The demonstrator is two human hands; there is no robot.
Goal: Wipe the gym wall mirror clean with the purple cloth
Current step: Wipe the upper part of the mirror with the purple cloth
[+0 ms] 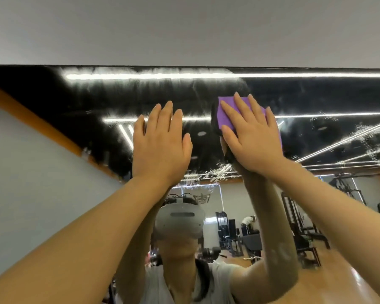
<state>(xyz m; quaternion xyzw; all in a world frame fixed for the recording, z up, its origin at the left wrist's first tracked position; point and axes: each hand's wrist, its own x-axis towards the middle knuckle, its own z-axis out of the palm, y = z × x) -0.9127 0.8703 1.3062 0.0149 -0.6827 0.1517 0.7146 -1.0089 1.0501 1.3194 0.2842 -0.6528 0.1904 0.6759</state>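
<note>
Right hand (250, 137) flat, fingers straight and spread, pressing the purple cloth (226, 115) against the mirror (316, 137) near its top edge. The cloth looks folded into a pad under the palm, its purple edge showing past the fingertips and along the far side of the hand. Spread fingers likely even out the pressure across the pad.

Left hand (160, 141) also flat and wide, holding nothing, just beside the right at about the same height. It looks planted on the glass, probably as a brace while reaching overhead, though contact can't be confirmed.

Glass above the left hand shows hazy vertical streaks; speckled residue sits to the right of and below the right hand. Judgement: top band mid-wipe, plenty left to do. Risk: bare left palm leaving prints.
</note>
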